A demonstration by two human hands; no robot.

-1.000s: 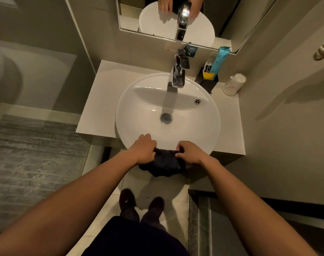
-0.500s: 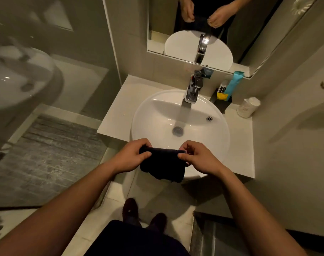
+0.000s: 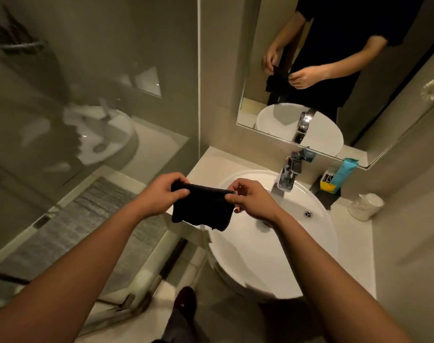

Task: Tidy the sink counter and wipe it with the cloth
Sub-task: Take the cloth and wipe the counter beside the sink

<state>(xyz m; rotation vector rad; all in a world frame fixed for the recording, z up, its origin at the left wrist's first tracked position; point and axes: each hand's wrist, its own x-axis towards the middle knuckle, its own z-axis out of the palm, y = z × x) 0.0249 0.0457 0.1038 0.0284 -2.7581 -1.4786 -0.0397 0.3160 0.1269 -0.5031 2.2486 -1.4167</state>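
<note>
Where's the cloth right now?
Head view, center: the dark cloth hangs between the left hand and right hand, over the left rim of the sink basin, off the counter.

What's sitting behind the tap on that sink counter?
Behind the tap, against the wall below the mirror, a small dark and blue item shows. The tap covers part of it, so I cannot tell what it is.

A small bathroom: a round white basin (image 3: 285, 256) with a chrome faucet (image 3: 287, 177) sits on a pale counter (image 3: 359, 243) beneath a wall mirror (image 3: 334, 70), with a glass shower partition (image 3: 87, 120) and grey mat (image 3: 87, 219) at left.
</note>
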